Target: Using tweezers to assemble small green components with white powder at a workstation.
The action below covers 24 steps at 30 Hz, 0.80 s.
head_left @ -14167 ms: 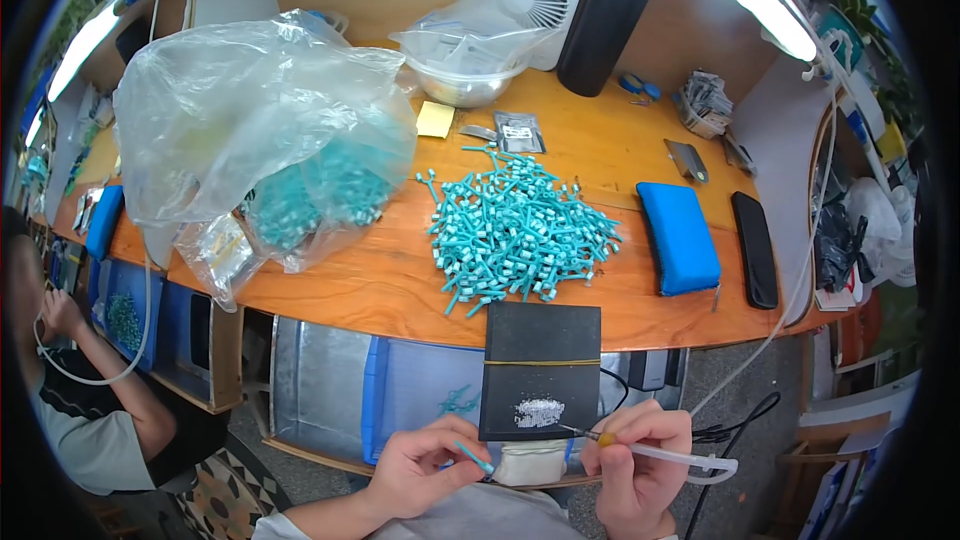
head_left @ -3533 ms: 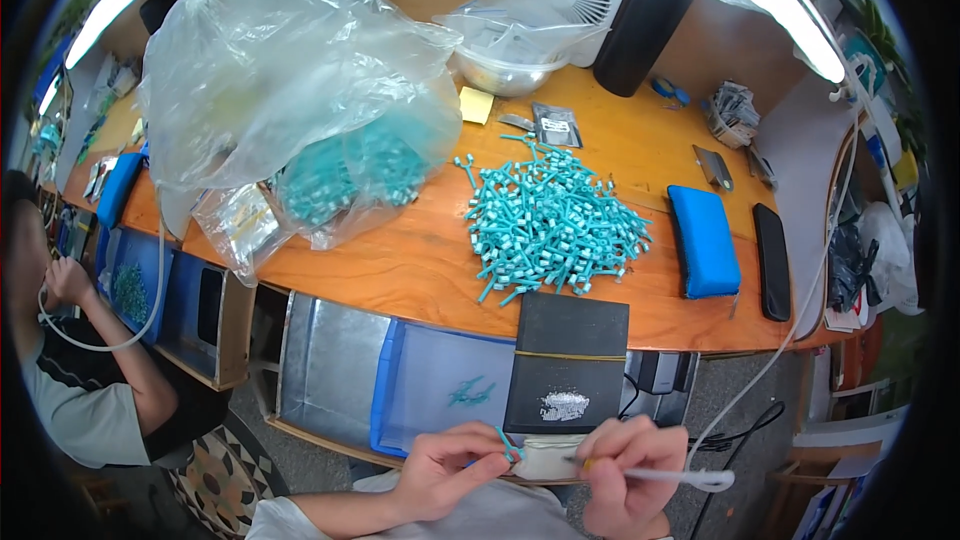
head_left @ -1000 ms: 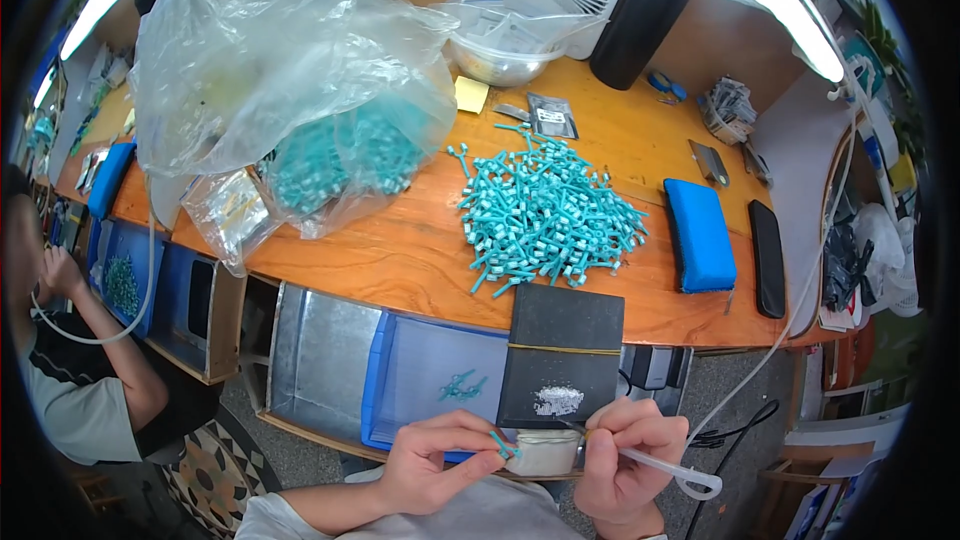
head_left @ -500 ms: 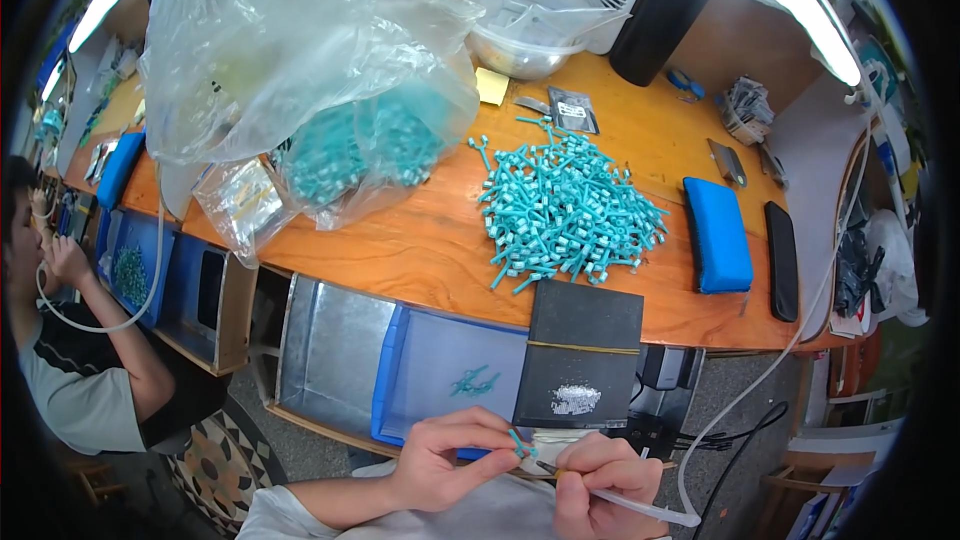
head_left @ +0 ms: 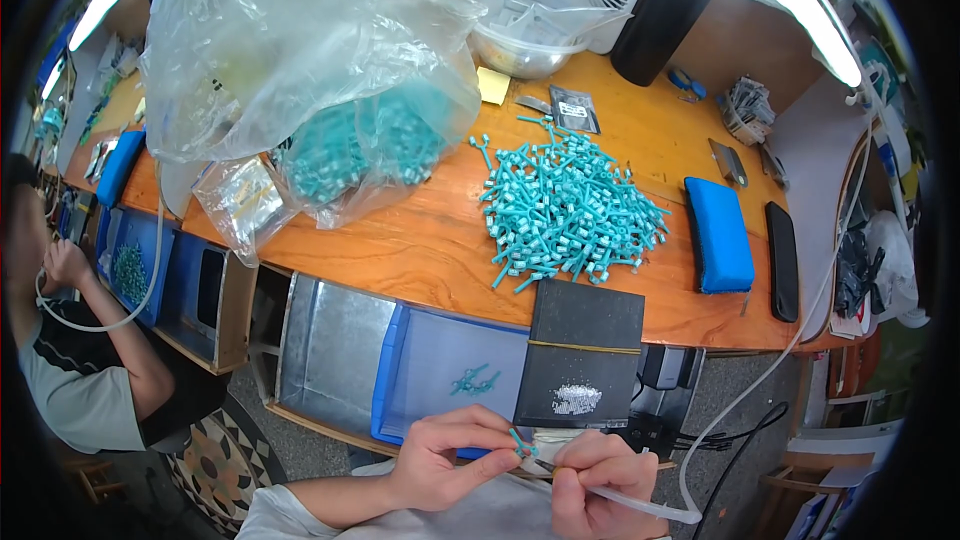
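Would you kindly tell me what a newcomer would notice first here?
Probably the heap of turquoise pieces on the wooden table, then the large clear bag left of it. Nearest the wearer, the left hand holds one turquoise piece and the right hand a slim tool close to it.

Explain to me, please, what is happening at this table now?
A person's left hand pinches a small teal piece. The right hand holds a thin tool with a pale tube, its tip close to the piece; whether they touch is too small to tell. Nearby, a black pad bears a little heap of shiny bits, and a large pile of similar teal pieces lies on the wooden table. A few teal pieces lie in the blue tray. Another person sits at the left.
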Each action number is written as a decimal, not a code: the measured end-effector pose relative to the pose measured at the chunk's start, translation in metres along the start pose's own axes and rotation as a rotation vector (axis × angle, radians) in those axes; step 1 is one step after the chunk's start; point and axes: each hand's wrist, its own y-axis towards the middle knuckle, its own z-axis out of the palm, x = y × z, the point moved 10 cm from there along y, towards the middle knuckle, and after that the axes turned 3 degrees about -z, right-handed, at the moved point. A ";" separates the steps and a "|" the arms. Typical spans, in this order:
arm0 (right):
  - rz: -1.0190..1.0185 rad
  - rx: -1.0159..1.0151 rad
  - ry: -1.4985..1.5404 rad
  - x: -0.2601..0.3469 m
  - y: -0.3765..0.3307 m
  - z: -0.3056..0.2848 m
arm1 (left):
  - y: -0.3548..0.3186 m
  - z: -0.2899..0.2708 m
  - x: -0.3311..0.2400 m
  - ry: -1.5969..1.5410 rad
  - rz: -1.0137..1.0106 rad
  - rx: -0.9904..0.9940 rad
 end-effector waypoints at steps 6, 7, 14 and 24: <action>-0.086 -0.091 0.046 0.014 0.006 -0.017 | 0.002 0.003 0.002 -0.012 0.005 0.012; -0.090 -0.098 0.045 0.011 0.009 -0.020 | 0.001 -0.001 0.004 -0.006 0.003 0.001; -0.023 -0.341 -0.249 -0.005 0.002 -0.044 | 0.002 0.001 0.003 -0.030 0.000 0.007; -0.037 -0.295 -0.249 -0.004 0.004 -0.040 | 0.001 0.001 0.005 -0.059 -0.002 0.006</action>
